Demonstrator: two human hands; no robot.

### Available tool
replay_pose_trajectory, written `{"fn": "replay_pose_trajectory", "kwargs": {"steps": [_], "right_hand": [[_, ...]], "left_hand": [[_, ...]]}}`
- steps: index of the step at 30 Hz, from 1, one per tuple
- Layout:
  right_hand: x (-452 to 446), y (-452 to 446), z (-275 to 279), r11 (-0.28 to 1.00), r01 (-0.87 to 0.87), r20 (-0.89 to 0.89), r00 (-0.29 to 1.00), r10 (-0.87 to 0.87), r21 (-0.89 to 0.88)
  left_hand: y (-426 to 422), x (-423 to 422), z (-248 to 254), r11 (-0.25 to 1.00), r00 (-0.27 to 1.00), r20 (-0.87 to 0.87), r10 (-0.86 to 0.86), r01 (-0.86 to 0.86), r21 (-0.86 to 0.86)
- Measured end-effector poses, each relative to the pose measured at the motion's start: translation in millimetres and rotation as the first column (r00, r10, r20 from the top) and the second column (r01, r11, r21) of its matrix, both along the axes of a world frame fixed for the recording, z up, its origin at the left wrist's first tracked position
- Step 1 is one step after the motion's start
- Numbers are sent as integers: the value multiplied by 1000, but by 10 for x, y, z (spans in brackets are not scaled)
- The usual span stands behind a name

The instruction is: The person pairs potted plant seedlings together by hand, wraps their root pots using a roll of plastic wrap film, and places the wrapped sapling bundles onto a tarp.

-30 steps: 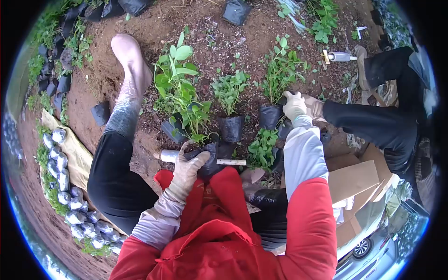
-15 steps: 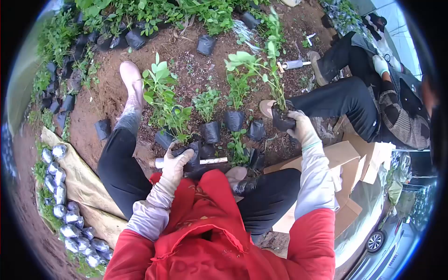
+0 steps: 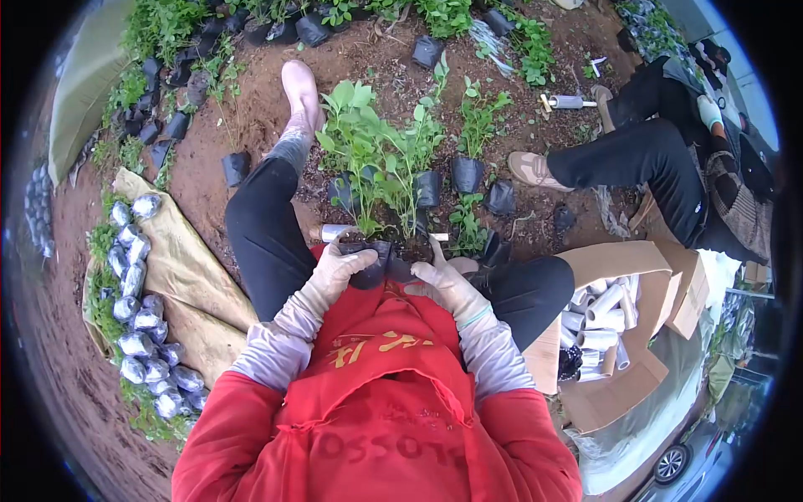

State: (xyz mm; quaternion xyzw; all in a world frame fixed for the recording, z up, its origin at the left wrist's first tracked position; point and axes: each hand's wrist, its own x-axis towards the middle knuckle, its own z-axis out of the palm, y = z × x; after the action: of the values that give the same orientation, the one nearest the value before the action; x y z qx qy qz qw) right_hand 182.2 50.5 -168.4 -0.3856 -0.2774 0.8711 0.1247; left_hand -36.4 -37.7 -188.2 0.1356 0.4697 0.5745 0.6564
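Note:
Two black-bagged seedlings stand side by side over my lap, their bags touching. My left hand point(image 3: 341, 269) is closed round the left black bag point(image 3: 374, 249), whose leafy plant point(image 3: 353, 125) leans up and left. The right seedling point(image 3: 407, 163) rises from dark soil in its bag, and my right hand point(image 3: 442, 278) grips that bag from the right. Just beyond the bags lies a film roll point(image 3: 336, 232) on a stick, partly hidden behind the plants. Other potted seedlings, among them a black pot point(image 3: 467, 174), stand on the soil ahead.
An open cardboard box point(image 3: 623, 258) of clear film rolls point(image 3: 604, 308) sits at my right. Wrapped bundles point(image 3: 138, 343) lie beside a tan sheet point(image 3: 188, 280) at left. Another person's shoe point(image 3: 535, 170) and legs are at right, near a second film roll point(image 3: 567, 102).
My right hand took hold of a seedling at the right, lifted it, and brought it in beside the one in my left hand. My left hand has kept its hold.

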Motion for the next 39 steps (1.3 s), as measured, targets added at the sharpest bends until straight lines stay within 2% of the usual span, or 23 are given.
{"fn": "replay_pose_trajectory", "kwargs": {"steps": [3,6,10,11,14,15,16,18,19,20,22,23,24,25,27,30,31,32,34,36,37,38,39], "right_hand": [[-44,1,28,977,-144,193,975,113,157],[-100,-13,48,942,-84,58,996,69,325],[-57,-33,16,932,-82,97,994,51,353],[-38,-46,-31,932,-65,93,995,34,357],[-61,-72,60,955,44,7,999,-48,294],[-55,-80,160,953,23,35,999,-35,301],[-33,-95,107,909,-36,97,995,-5,416],[5,-145,-47,773,-168,229,973,30,612],[-40,-203,162,844,-94,133,991,28,528],[-5,-243,233,784,-204,223,971,85,586],[-3,-430,348,915,-106,26,994,104,390],[-13,-505,422,884,-196,115,980,162,424],[-28,-630,399,904,-198,78,980,182,379],[-45,-738,401,889,-253,94,967,235,383],[8,-873,425,841,-347,153,938,311,416],[223,-851,474,800,-388,310,913,266,457],[255,-807,551,882,-226,220,965,144,413],[321,-772,684,878,-103,264,964,-27,468],[281,-710,956,751,-24,319,914,-251,660],[170,-681,954,804,21,101,990,-100,594],[120,-691,895,606,-124,251,959,-130,786],[90,-709,792,366,-289,379,903,-203,885],[61,-720,748,584,-267,412,902,-128,767]], "left_hand": [[-52,16,-36,1000,1000,-7,10,-10,8],[-87,27,16,1000,1000,-14,-4,4,-3],[-110,-14,51,998,998,36,-51,52,-31],[-107,-31,104,995,995,-19,-95,95,7],[-106,22,226,1000,999,28,-18,17,14],[-103,9,277,999,1000,-9,1,-1,51],[-70,31,390,981,995,-50,81,-71,180],[-18,-42,618,969,995,-9,98,-93,228],[-18,-52,747,961,995,15,96,-96,258],[-35,-34,798,953,985,84,151,-167,252],[-111,-38,802,960,988,153,34,-75,270],[-161,45,811,964,995,99,14,-39,263],[-219,129,814,967,999,45,-4,-7,256],[-291,180,737,966,987,101,-122,95,239],[-461,272,637,976,980,100,-170,153,156],[-522,327,674,975,972,118,-203,189,118],[-513,344,704,972,971,103,-217,205,114],[-495,351,716,970,971,85,-224,214,114],[-503,402,639,965,970,62,-235,225,134],[-442,533,645,959,976,-45,-212,216,183],[-461,569,557,944,967,-127,-219,243,222],[-471,536,494,890,907,-234,-351,401,219],[-464,519,539,860,890,-218,-401,448,243]]}}
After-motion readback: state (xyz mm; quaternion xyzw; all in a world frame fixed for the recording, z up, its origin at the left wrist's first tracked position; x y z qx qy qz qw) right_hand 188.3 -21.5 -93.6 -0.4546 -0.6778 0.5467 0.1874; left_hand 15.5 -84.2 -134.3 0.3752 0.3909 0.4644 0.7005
